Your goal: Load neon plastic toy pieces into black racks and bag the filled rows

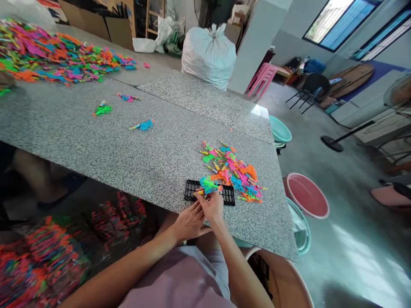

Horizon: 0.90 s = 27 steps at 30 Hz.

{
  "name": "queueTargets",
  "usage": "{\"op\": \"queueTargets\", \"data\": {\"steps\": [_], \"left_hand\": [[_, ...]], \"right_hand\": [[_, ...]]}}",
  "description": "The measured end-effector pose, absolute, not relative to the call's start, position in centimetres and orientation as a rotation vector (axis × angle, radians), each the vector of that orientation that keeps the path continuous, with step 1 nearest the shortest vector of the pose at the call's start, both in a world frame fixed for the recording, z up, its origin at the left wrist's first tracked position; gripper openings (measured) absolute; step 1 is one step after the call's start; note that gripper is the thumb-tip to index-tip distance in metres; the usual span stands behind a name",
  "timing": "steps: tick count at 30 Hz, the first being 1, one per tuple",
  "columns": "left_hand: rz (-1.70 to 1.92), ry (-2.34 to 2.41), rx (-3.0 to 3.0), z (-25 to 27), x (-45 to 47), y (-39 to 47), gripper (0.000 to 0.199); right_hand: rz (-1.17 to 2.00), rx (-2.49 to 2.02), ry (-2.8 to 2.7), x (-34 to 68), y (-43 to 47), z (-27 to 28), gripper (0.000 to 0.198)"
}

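A black plastic rack with rows of slots [228,196] lies near the front edge of the grey speckled table [154,158]. Over it, my right hand [213,209] pinches a small green-and-blue toy gun [208,185] with an orange tip and a yellow end piece. My left hand [191,222] lies beside it at the table edge, fingers stretched out and thumb apart, its fingertips close to the rack and my right hand. Just beyond the rack is a loose pile of colourful toy guns [237,171], several of them with striped tubes.
Single toy guns, one blue [146,125] and one green [103,110], lie farther left. A big heap of toy parts [61,55] covers the far left. A tied white sack [208,53] stands behind the table; a pink basin [306,194] is on the right. Another person's leg [34,171] shows at left.
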<state>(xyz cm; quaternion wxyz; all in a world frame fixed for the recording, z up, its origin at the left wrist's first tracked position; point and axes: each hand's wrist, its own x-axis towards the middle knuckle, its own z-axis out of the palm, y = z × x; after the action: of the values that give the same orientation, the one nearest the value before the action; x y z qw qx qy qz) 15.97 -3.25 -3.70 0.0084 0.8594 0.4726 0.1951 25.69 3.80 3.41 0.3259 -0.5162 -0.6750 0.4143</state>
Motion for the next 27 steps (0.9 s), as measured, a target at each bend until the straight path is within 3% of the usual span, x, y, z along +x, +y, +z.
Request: {"op": "queueTargets", "data": {"steps": [4, 7, 14, 17, 22, 27], "left_hand": [[0.571, 1.482, 2.649, -5.0, 16.1, -3.4, 0.054], [0.547, 1.494, 2.637, -5.3, 16.0, -3.5, 0.059], [0.612, 1.489, 2.686, -4.4, 15.5, -3.3, 0.059], [0.691, 1.490, 2.740, -3.6, 14.9, -3.2, 0.055], [0.957, 1.500, 2.874, -2.7, 14.4, -3.3, 0.065], [1.071, 1.538, 2.926, -3.1, 14.6, -3.2, 0.064]], "right_hand": [[0.762, -1.563, -2.042, 24.0, 2.6, 3.2, 0.022], [0.592, -1.679, -2.172, 22.8, 2.2, 4.2, 0.017], [0.654, -1.676, -2.347, 22.2, 1.9, 5.7, 0.021], [0.644, -1.409, -2.367, 25.8, 5.1, 6.4, 0.033], [0.146, -1.566, -2.393, 31.0, 15.5, 10.1, 0.034], [0.192, -1.437, -2.915, 26.2, 20.6, 10.8, 0.034]]}}
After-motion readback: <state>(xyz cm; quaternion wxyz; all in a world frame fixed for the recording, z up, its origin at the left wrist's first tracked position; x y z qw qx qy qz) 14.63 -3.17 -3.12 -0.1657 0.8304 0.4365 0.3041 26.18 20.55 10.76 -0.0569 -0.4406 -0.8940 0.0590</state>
